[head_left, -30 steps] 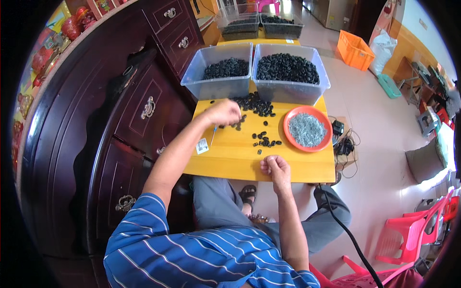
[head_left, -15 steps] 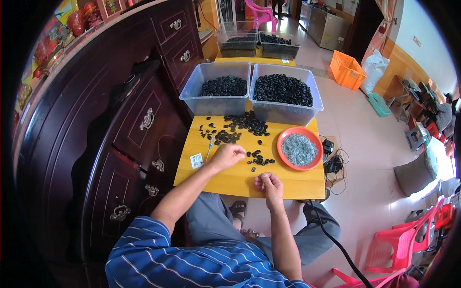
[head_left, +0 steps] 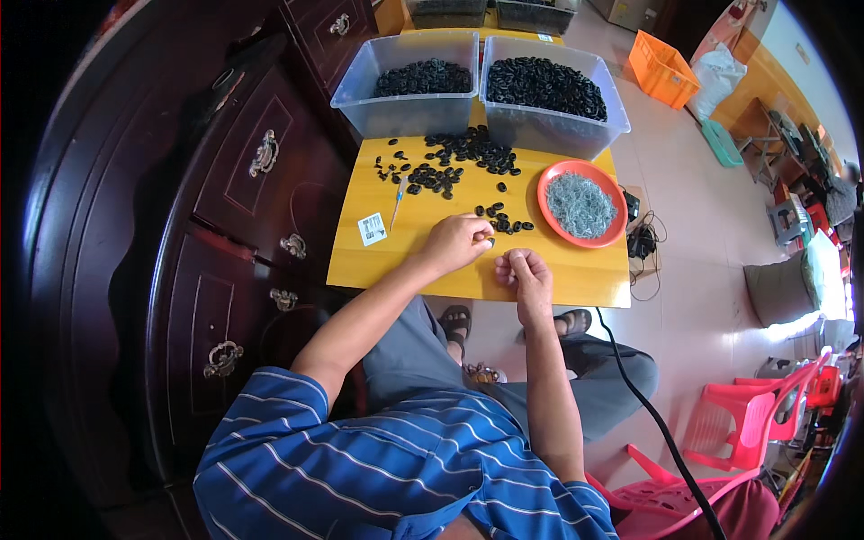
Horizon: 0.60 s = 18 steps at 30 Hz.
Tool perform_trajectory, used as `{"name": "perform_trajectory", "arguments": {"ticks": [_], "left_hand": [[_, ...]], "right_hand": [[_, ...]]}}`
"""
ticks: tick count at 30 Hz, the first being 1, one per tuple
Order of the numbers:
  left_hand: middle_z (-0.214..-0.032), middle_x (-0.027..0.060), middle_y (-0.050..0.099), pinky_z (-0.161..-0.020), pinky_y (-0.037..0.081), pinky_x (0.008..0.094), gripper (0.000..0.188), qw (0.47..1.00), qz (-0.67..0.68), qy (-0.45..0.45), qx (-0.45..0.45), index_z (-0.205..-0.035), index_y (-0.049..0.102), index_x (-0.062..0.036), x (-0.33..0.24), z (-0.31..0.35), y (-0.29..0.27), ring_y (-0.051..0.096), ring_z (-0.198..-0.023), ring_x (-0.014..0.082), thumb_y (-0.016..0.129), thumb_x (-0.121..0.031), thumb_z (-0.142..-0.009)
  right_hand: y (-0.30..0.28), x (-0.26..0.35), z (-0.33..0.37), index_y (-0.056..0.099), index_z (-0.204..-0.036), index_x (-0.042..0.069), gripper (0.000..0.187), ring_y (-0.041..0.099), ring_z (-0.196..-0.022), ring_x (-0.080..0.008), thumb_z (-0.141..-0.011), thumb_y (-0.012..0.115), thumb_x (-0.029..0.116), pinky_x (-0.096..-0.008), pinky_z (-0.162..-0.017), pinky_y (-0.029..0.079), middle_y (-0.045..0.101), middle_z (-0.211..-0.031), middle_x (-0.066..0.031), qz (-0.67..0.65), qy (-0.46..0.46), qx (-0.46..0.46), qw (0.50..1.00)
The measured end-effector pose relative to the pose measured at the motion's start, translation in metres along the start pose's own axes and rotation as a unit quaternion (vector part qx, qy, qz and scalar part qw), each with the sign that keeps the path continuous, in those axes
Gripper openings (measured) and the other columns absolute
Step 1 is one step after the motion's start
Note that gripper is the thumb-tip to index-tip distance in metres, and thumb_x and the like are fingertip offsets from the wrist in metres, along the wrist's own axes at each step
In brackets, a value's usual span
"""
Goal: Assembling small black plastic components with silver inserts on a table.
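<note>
My left hand [head_left: 459, 244] is closed in a pinch above the yellow table [head_left: 567, 281], with a small black oval piece [head_left: 490, 241] at its fingertips. Just to its right, my right hand [head_left: 526, 274] has thumb and fingers pressed together; what they hold, if anything, is hidden. A small group of black oval pieces [head_left: 504, 221] lies just beyond both hands. Farther back is a larger scatter of black pieces [head_left: 474, 148]. An orange-red bowl [head_left: 546, 220] of small silvery metal parts [head_left: 580, 205] stands to the right of these pieces.
Two clear plastic bins [head_left: 402, 112] [head_left: 553, 129] full of black pieces stand at the table's far end. A thin blue-and-white tool [head_left: 399, 200] and a white printed card [head_left: 372, 229] lie on the left. A dark wooden cabinet [head_left: 261, 207] borders the left side; a black cable [head_left: 639, 396] runs at right.
The view has tipped downward, so the table sits higher in it. My left hand has come closer to my right hand, and a black piece now shows at its fingertips.
</note>
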<state>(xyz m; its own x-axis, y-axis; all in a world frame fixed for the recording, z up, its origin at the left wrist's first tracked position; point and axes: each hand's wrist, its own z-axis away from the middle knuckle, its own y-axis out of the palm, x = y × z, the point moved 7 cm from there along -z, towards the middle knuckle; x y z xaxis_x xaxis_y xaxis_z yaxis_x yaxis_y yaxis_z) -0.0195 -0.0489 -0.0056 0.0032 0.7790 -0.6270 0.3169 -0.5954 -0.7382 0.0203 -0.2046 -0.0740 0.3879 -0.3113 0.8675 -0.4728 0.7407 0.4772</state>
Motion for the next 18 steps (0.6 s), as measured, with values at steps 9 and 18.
{"name": "perform_trajectory", "arguments": {"ticks": [9, 18], "left_hand": [[-0.084, 0.0109, 0.067, -0.071, 0.054, 0.0393, 0.018, 0.998, -0.069, 0.010, -0.009, -0.094, 0.069, -0.0057, 0.000, 0.004, 0.010, 0.067, -0.078, 0.0286, 0.072, -0.016, -0.079], [-0.084, 0.0138, 0.068, -0.067, 0.052, 0.0374, 0.007, 0.994, 0.099, 0.053, 0.013, -0.089, 0.069, -0.0022, -0.041, -0.012, 0.016, 0.066, -0.075, 0.0281, 0.067, -0.007, -0.085]], "right_hand": [[0.005, -0.001, 0.004, 0.064, -0.100, 0.002, 0.019, 0.064, -0.078, -0.0122, -0.102, 0.057, 0.019, -0.0253, -0.070, 0.052, 0.069, -0.090, -0.0066, -0.012, 0.007, -0.002, 1.000], [-0.014, 0.011, -0.003, 0.060, -0.108, 0.004, 0.023, 0.063, -0.073, -0.0119, -0.102, 0.058, 0.026, -0.0262, -0.066, 0.055, 0.064, -0.084, -0.0041, -0.055, 0.037, -0.052, 0.996]]}}
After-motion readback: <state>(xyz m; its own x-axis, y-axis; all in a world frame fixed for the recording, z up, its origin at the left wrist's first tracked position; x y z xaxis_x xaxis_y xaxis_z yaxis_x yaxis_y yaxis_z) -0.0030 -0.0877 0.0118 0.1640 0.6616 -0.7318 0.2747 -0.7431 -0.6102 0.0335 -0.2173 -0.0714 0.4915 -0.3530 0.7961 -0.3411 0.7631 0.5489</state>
